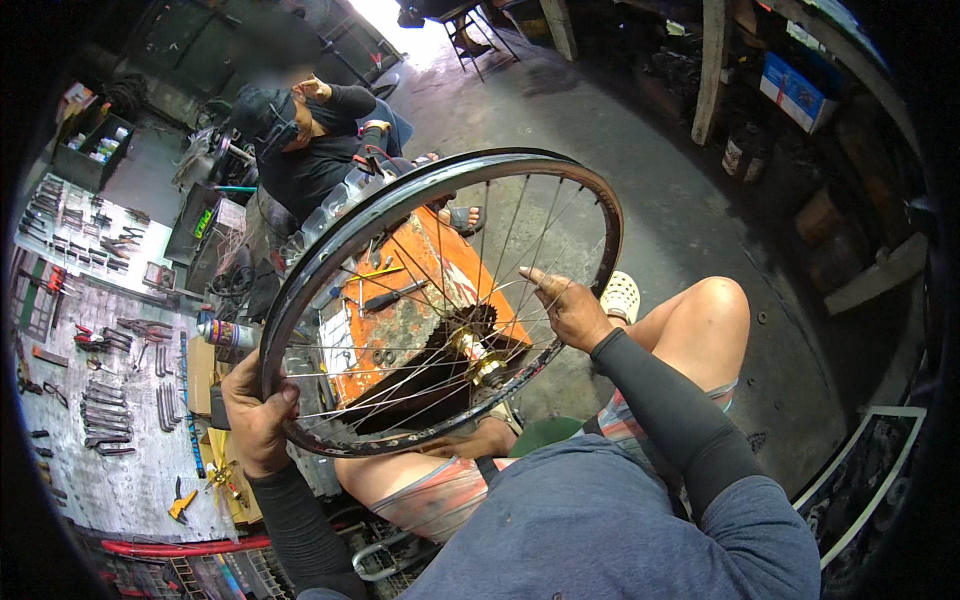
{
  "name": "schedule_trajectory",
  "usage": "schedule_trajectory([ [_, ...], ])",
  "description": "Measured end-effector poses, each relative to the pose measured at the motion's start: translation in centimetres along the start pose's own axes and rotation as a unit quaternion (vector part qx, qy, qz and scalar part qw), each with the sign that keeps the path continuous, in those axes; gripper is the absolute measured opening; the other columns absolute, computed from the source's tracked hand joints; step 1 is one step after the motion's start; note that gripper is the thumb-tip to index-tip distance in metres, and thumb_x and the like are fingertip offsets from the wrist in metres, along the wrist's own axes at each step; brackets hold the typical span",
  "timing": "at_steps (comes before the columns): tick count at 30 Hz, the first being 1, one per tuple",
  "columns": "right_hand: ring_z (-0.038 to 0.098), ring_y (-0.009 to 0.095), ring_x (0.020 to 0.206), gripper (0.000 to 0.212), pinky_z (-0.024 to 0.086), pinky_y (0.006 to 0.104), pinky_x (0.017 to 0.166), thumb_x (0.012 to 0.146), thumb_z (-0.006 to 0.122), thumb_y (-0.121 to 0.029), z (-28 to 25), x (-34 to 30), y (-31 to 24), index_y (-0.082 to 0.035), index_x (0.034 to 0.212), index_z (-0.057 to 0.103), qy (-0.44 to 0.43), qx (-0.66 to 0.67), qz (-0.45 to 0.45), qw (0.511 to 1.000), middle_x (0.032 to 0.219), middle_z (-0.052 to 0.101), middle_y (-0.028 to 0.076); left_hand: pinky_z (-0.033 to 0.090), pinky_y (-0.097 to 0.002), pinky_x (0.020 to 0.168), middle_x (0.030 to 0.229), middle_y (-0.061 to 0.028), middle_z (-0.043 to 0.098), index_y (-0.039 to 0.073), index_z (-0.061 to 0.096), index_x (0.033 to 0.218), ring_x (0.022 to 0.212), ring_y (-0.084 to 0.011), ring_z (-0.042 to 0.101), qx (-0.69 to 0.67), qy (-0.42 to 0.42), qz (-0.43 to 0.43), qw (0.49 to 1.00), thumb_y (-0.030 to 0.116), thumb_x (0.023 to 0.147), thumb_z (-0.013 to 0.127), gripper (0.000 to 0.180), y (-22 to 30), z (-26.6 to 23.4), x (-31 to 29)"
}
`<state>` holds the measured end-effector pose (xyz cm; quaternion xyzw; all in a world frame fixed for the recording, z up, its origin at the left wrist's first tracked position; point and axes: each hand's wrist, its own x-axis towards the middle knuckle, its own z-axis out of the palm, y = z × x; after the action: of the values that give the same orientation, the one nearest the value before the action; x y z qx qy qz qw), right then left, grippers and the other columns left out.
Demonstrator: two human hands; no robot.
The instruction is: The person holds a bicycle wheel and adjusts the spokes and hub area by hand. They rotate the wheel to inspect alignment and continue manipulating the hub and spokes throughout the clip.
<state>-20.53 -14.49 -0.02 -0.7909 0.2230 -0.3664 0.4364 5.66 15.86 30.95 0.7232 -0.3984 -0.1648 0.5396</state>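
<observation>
Far left: tool board (90, 330) with wrenches in rows; a spray can (225, 332) with a coloured label lies beside it. Your left hand (255, 415) clenches the wheel rim (330, 250), held over your lap. Keep that grip steady, wheel tilted. Your right hand (570, 305) pinches a spoke (520, 290); work one at a time. Far right: blue box (795, 90) on a shelf.
</observation>
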Motion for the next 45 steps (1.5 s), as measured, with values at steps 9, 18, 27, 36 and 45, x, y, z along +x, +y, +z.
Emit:
schedule_trajectory([
  [9, 0.075, 0.036, 0.125, 0.052, 0.058, 0.0443, 0.108, 0.105, 0.06, 0.0, -1.6, -0.8, -0.8, -0.009, 0.156, 0.064, -0.092, 0.048, 0.038, 0.994, 0.141, 0.073, 0.025, 0.055, -0.0254, 0.068, 0.101, -0.003, 0.075, -0.003, 0.071, 0.141, 0.076, -0.0097, 0.067, -0.019, 0.016, 0.024, 0.999, 0.018, 0.091, 0.091, 0.057, -8.6, -2.3, 2.3],
  [18, 0.077, 0.033, 0.12, 0.034, 0.058, 0.0406, 0.105, 0.112, 0.065, -0.016, -2.3, 0.7, -2.9, -0.003, 0.141, 0.075, -0.105, 0.109, 0.161, 0.975, 0.132, 0.079, 0.023, 0.049, -0.0232, 0.065, 0.099, 0.0012, 0.074, -0.001, 0.075, 0.136, 0.072, -0.0063, 0.061, -0.003, 0.049, 0.008, 0.999, 0.017, 0.095, 0.089, 0.047, -10.8, -5.0, 3.4],
  [27, 0.077, 0.028, 0.122, 0.032, 0.057, 0.0381, 0.109, 0.111, 0.064, -0.014, 0.4, 0.1, -0.1, 0.001, 0.136, 0.077, -0.074, 0.161, 0.162, 0.971, 0.132, 0.08, 0.022, 0.047, -0.0236, 0.063, 0.098, 0.0003, 0.074, 0.0, 0.074, 0.139, 0.07, -0.0068, 0.06, 0.0, 0.049, 0.024, 0.999, 0.016, 0.093, 0.09, 0.051, -11.0, -5.0, 2.7],
  [36, 0.081, 0.035, 0.101, 0.03, 0.061, 0.0439, 0.091, 0.107, 0.073, -0.024, -0.9, 0.3, -0.5, 0.002, 0.118, 0.081, -0.009, 0.035, 0.214, 0.976, 0.11, 0.083, 0.023, 0.047, -0.0233, 0.064, 0.098, 0.0, 0.073, -0.001, 0.072, 0.143, 0.072, -0.0072, 0.061, -0.01, 0.046, 0.028, 0.998, 0.016, 0.093, 0.091, 0.056, -11.1, -4.7, 2.5],
  [45, 0.08, 0.035, 0.109, 0.028, 0.06, 0.0432, 0.096, 0.108, 0.071, -0.021, 0.1, -0.3, 1.0, 0.001, 0.123, 0.08, -0.009, 0.063, 0.183, 0.981, 0.116, 0.082, 0.023, 0.047, -0.0225, 0.064, 0.102, 0.0005, 0.073, 0.0, 0.074, 0.135, 0.074, -0.0058, 0.061, 0.001, 0.039, 0.009, 0.999, 0.011, 0.092, 0.089, 0.047, -9.6, -3.5, 2.1],
])
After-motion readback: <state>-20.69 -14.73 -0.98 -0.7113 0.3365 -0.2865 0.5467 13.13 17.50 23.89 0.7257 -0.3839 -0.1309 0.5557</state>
